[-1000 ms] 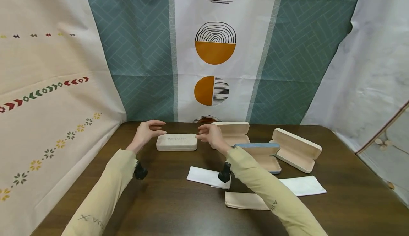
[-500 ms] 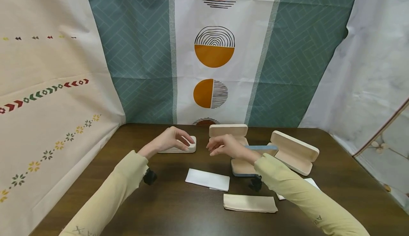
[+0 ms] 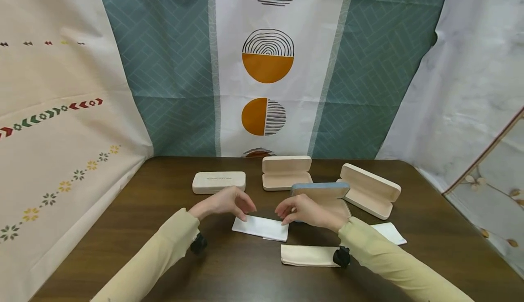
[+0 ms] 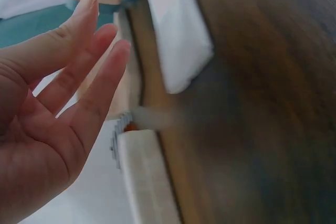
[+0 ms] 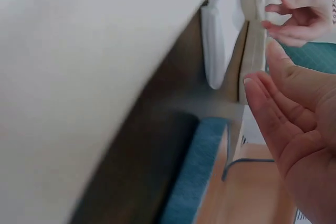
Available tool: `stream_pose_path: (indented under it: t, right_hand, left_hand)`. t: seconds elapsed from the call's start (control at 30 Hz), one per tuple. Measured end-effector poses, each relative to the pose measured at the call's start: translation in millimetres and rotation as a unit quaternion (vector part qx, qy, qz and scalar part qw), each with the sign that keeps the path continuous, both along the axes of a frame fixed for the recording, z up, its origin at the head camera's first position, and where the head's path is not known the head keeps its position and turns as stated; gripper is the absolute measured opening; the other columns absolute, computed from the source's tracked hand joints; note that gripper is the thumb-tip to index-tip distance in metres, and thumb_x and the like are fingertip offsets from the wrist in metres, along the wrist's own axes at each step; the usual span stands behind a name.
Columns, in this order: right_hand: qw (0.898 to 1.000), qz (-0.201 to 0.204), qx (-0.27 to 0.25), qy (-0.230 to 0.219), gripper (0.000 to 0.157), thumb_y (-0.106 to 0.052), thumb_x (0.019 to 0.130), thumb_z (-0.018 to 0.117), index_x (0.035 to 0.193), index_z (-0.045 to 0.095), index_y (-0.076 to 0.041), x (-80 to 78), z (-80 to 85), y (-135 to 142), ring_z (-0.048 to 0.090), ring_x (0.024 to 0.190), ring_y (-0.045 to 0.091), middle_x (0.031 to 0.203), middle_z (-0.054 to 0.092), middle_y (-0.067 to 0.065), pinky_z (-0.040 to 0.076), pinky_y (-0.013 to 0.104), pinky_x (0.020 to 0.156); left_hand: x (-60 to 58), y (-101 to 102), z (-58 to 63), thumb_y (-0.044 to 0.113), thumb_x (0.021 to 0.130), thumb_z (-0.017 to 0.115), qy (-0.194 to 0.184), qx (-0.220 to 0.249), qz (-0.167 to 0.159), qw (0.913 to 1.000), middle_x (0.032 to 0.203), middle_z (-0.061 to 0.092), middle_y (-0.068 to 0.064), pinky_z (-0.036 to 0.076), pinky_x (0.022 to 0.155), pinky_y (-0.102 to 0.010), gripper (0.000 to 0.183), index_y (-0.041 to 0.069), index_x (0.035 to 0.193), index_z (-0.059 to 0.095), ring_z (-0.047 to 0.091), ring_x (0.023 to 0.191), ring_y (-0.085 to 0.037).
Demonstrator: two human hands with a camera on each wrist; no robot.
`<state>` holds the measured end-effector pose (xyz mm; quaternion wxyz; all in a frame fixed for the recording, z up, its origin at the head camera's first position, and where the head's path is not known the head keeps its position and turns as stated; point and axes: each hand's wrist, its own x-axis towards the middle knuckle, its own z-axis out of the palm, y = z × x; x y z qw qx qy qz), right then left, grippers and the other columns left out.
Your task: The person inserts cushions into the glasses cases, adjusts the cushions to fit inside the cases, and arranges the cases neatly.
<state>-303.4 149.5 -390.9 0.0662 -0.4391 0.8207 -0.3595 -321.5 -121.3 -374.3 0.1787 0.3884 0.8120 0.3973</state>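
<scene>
A folded white cloth (image 3: 260, 228) lies flat mid-table in the head view. My left hand (image 3: 230, 202) hovers at its upper left edge, fingers loosely bent and holding nothing. Over the cloth's right end is my right hand (image 3: 304, 212), with thumb and fingers apart and empty. The left wrist view has the cloth (image 4: 181, 40) a short way from the left fingers (image 4: 105, 77). From the right wrist, the cloth (image 5: 223, 35) also appears apart from the right fingers (image 5: 262, 103). An open blue glasses case (image 3: 321, 188) stands behind the right hand, partly hidden by it.
A closed cream glasses case (image 3: 219, 182) sits at back left. Two open cream cases, one at the back (image 3: 286, 186) and one at the right (image 3: 370, 190), stand near the blue one. A folded beige cloth (image 3: 309, 255) lies in front; another white cloth (image 3: 390, 233) is partly under the right sleeve.
Both hands have left the closed cream case and come forward, over the folded white cloth. The case stays shut at the back left.
</scene>
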Motion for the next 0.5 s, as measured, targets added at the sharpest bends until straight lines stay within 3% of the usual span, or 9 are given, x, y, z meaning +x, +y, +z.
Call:
stream_pose_path:
  t: [0.23,0.5]
  right_hand:
    - [1.0,-0.011,0.013,0.021,0.03,-0.002,0.069,0.076,0.096,0.065,0.004,3.7,-10.6,-2.2,0.061,0.075,0.015,0.087,0.064,0.009,0.048,0.023,0.067]
    - [0.999,-0.025,0.037,0.029,0.03,-0.003,0.069,0.076,0.095,0.065,0.004,3.4,-14.7,-1.5,0.06,0.074,0.013,0.087,0.064,0.008,0.048,0.02,0.065]
  left_hand:
    - [-3.1,-4.3,-13.5,-0.003,0.068,0.076,0.01,-0.017,-0.001,0.9998,0.091,0.066,-0.011,0.048,0.068,-0.025,0.028,-0.003,0.095,0.068,0.061,0.082,-0.025]
    - [-9.7,-6.9,-22.6,0.002,0.065,0.079,0.055,-0.051,0.02,0.997,0.089,0.066,-0.003,0.047,0.07,-0.029,0.03,0.001,0.094,0.069,0.058,0.079,-0.019]
